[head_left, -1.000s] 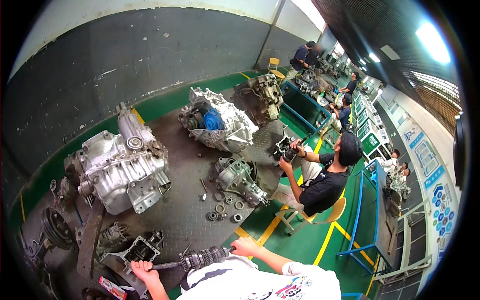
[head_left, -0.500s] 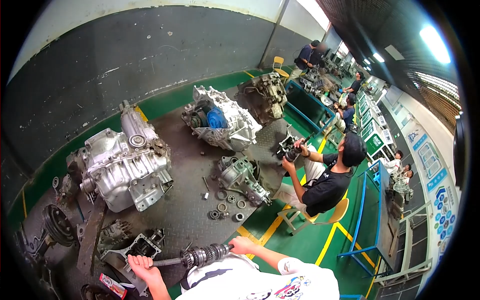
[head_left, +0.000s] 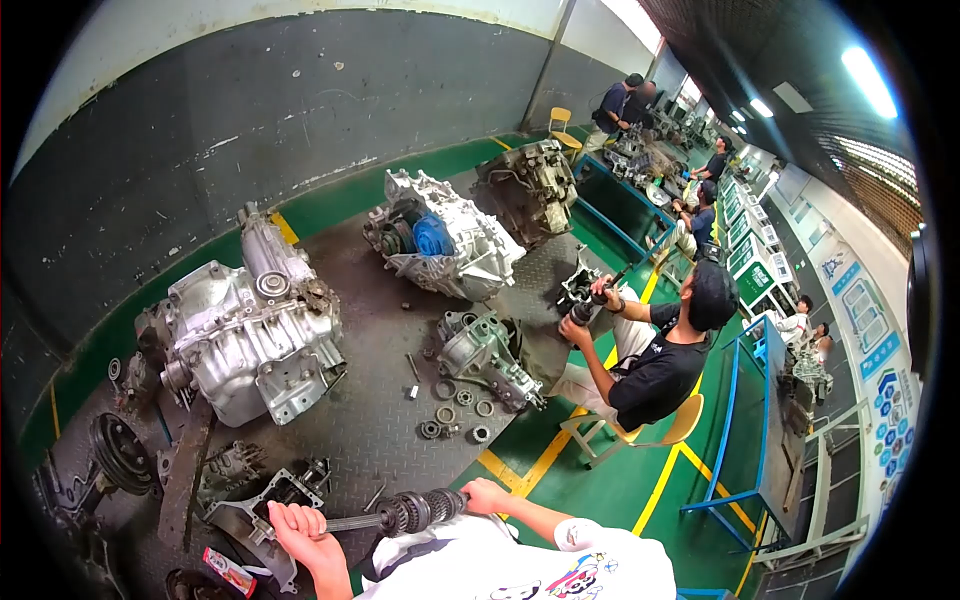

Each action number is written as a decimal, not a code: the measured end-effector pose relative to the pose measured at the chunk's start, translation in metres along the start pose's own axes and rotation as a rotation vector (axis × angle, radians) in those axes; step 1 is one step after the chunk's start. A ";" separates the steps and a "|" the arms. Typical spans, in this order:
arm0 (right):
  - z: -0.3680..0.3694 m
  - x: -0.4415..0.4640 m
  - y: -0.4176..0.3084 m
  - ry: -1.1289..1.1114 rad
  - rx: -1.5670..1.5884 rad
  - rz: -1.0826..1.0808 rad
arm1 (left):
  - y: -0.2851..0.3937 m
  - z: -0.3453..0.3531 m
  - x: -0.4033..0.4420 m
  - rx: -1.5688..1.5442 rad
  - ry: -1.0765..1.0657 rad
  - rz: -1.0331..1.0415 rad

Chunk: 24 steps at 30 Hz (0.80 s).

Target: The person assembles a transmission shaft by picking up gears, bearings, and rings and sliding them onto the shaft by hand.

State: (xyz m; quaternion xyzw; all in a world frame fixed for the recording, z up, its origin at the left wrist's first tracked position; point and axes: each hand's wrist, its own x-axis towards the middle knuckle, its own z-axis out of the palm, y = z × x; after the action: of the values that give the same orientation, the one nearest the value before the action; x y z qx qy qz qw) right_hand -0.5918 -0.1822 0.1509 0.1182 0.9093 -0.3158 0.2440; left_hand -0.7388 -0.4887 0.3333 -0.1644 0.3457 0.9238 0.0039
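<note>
A geared metal shaft [head_left: 420, 511] lies across in front of my white shirt. My left hand [head_left: 298, 527] is closed round its long thin end. At the other end, beside the gears, my right hand [head_left: 486, 497] is closed on the shaft. An opened metal housing [head_left: 262, 505] sits on the table just beyond my left hand. Several bearings and rings [head_left: 464, 398] lie further up the table, near a smaller housing [head_left: 485, 358].
The metal table [head_left: 350, 450] bears a big silver gearbox [head_left: 255, 340], another with a blue part [head_left: 450, 240] and a red-white packet [head_left: 229, 572]. A seated co-worker [head_left: 660, 360] at right holds a dark part. Blue-framed benches [head_left: 735, 430] stand beyond.
My left hand has moved slightly right, and the shaft's gears look turned to a different angle. The view has shifted a little. Both hands keep hold of the shaft.
</note>
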 end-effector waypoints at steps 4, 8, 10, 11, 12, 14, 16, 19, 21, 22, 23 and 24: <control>0.008 0.001 0.005 0.042 0.043 0.004 | -0.004 0.011 -0.008 -0.013 -0.115 -0.003; 0.015 0.009 0.005 0.010 0.111 -0.026 | -0.010 0.026 -0.020 -0.015 -0.166 0.002; 0.017 0.014 0.003 0.014 0.116 -0.081 | -0.011 0.035 -0.027 0.061 -0.271 0.008; 0.018 0.017 0.001 0.017 0.117 -0.108 | -0.011 0.037 -0.029 0.072 -0.322 0.002; 0.021 0.022 0.004 0.015 0.125 -0.129 | -0.011 0.039 -0.030 0.076 -0.335 0.013; 0.030 0.033 0.010 0.013 0.139 -0.166 | -0.012 0.043 -0.032 0.079 -0.360 0.029; 0.029 0.039 0.008 0.008 0.135 -0.199 | -0.013 0.042 -0.035 0.080 -0.353 0.045; 0.034 0.053 0.000 0.001 0.171 -0.234 | -0.014 0.042 -0.038 0.107 -0.368 0.075; 0.052 0.075 0.013 0.016 0.175 -0.303 | -0.018 0.043 -0.040 0.134 -0.387 0.100; 0.063 0.085 0.017 0.035 0.155 -0.298 | -0.019 0.045 -0.042 0.145 -0.391 0.118; 0.074 0.094 0.021 0.050 0.138 -0.294 | -0.018 0.046 -0.042 0.184 -0.416 0.114; 0.080 0.102 0.022 0.028 0.138 -0.305 | -0.019 0.048 -0.044 0.202 -0.409 0.131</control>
State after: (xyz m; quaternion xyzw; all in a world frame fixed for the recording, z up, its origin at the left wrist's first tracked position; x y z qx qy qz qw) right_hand -0.6412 -0.2098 0.0323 -0.0005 0.8961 -0.4094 0.1717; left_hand -0.7097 -0.4386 0.3683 0.0503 0.4382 0.8969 0.0305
